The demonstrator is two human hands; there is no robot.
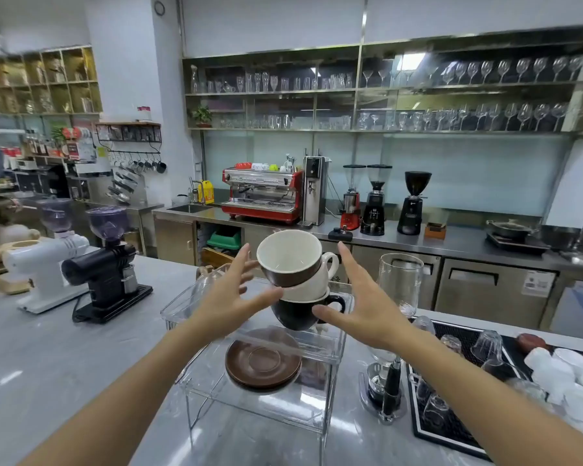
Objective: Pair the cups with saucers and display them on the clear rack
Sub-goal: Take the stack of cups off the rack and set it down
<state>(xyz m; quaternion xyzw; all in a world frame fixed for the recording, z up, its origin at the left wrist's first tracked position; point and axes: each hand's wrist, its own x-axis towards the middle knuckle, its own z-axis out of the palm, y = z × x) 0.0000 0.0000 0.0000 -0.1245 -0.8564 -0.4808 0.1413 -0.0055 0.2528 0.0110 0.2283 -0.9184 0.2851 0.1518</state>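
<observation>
Landmark: the clear acrylic two-tier rack [320, 344] standing on the grey stone counter [64, 358].

Well left of the rack: a white electric grinder [44, 264], then a black electric grinder with a purple-tinted hopper [110, 267], both on the counter.

Left hand [231, 294]: fingers spread wide and straight, held at the left of the cup stack above the rack; thumb tip looks to touch the stack's middle cup, though contact cannot be confirmed. Nothing gripped.

On the rack's top tier: a tilted stack of three ceramic cups. Lowest is a black cup with a handle [295, 316]; nested in it a white cup [312, 280]; on top a brown cup with a cream inside [290, 257], leaning left, its mouth turned toward the camera.

Below the stack, seen through the clear plastic: brown round saucers [263, 363], stacked; which tier they rest on is hard to tell.

Right hand [360, 304]: open wide, fingers straight, at the stack's right side, thumb near the black cup's handle. Holds nothing.

Right of the rack: a tall clear glass vessel [401, 280], then a black rubber mat [451, 428] with upturned glasses, and white cups [566, 375] at the far edge.
</observation>
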